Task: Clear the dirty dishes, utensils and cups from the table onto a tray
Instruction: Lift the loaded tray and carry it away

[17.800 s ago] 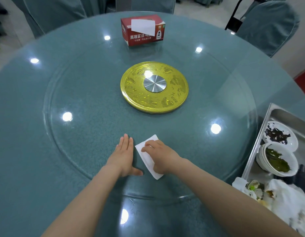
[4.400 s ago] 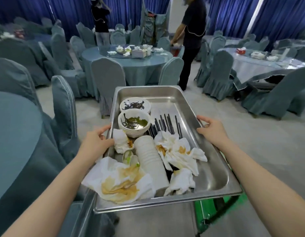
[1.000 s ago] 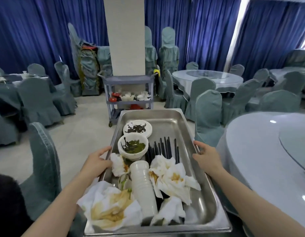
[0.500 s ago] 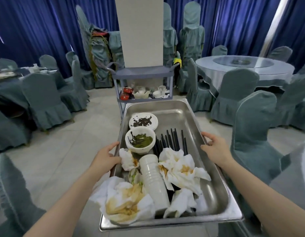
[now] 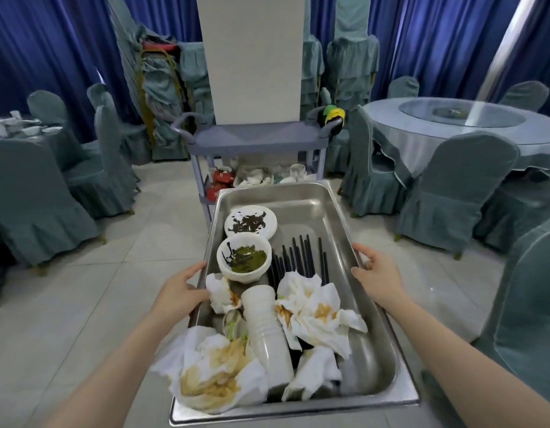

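Gripping the 2 long rims of a deep, shiny steel tray, the left hand and right hand carry it level above a pale tiled floor; each hand has its fingers curled over the rim, the thumb on top. The dirty tableware lies inside the tray. A round white plate smeared with dark scraps sits toward the far end, with a white bowl holding green residue just beside it on the near side. Thin black chopsticks lie lengthwise along the tray floor to the bowl's right. A ribbed stack of white cups lies on its side in the middle, flanked by crumpled, brown-stained paper napkins; 1 soggy bundle at the near left corner hangs over the rim.

Straight ahead stands a grey plastic cart against a white square pillar, its lower shelf crowded with white dishes. Cloth-covered chairs and a round table stand to the right, and blue curtains hang behind.
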The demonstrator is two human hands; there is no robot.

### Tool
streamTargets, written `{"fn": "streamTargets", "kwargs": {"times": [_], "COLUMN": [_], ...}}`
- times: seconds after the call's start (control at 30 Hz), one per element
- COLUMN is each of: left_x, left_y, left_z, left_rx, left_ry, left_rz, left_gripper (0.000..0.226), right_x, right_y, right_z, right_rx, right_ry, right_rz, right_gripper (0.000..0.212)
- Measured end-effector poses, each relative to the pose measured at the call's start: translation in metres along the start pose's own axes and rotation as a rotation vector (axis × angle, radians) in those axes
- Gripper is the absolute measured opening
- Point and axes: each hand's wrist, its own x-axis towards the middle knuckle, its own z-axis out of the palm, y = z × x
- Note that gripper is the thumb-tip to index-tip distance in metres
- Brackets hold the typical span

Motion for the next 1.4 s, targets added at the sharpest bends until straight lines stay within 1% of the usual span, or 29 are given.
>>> {"fn": "streamTargets", "kwargs": {"times": [0.13,0.23,0.33,0.5,0.57,0.7,0.8,0.9,1.13,1.27,1.4], "left_x": [0.108,0.198,0.287,0.426,0.477,0.587,0.678,0.761,0.910,0.985,1.045], "left_y": [0.018,0.030,0.044,0.068,0.075,0.082,0.088,0.100,0.150,0.169,0.193], "left_z": [-0.002,-0.002,-0.006,-0.025,-0.034,-0.049,-0.055,-0.059,-0.047,-0.023,-0.003], "left_rx": [0.053,0.133,0.183,0.220,0.249,0.302,0.378,0.406,0.434,0.453,0.452], "left_ry": [-0.046,-0.059,-0.055,-0.070,-0.068,-0.073,-0.095,-0.137,-0.256,-0.269,-0.329], "left_rz": [0.033,0.072,0.082,0.104,0.126,0.196,0.287,0.328,0.424,0.452,0.460], "left_gripper": [0.070,0.070,0.071,0.072,0.073,0.075,0.073,0.072,0.071,0.069,0.070], "right_x": [0.090,0.171,0.254,0.380,0.422,0.512,0.571,0.620,0.724,0.795,0.845], "right_y": [-0.012,-0.020,-0.028,-0.050,-0.062,-0.077,-0.083,-0.091,-0.106,-0.101,-0.089], "right_z": [0.030,0.057,0.087,0.136,0.154,0.203,0.238,0.265,0.288,0.292,0.294], "right_rx": [-0.019,-0.063,-0.027,0.001,0.003,0.009,-0.045,-0.009,0.026,-0.003,0.002], "right_ry": [0.019,0.026,0.052,0.072,0.079,0.098,0.167,0.207,0.330,0.366,0.392], "right_rz": [0.045,0.031,0.014,0.034,0.056,0.083,0.091,0.148,0.249,0.258,0.286], "right_gripper": [0.056,0.055,0.053,0.035,0.033,0.030,0.027,0.026,0.022,0.026,0.028]}}
